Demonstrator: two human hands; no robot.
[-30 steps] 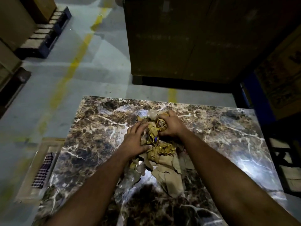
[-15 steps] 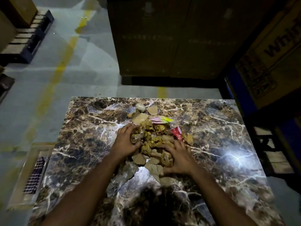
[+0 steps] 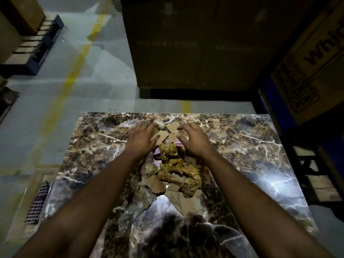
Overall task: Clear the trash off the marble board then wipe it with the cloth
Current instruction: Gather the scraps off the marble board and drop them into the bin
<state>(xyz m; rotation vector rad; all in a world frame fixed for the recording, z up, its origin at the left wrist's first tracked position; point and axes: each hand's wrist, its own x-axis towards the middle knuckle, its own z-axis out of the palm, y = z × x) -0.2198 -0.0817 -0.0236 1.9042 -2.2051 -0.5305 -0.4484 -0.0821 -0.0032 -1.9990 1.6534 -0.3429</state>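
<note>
Ok, both my hands sit at the far end of the trash pile (image 3: 173, 164), mid marble board (image 3: 260, 146). Left hand (image 3: 142, 139) fingers relaxed, resting on cardboard scraps; right hand (image 3: 193, 141) fingers loosely curled over it, gripping nothing. Checked cloth (image 3: 37, 203) lies off the board's left edge.

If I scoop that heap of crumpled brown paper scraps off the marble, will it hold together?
Probably not. The paper heap looks like loose torn pieces, so bits may drop. It seems light and floppy. The marble board is glossy, so sliding scraps together should be easy.
</note>
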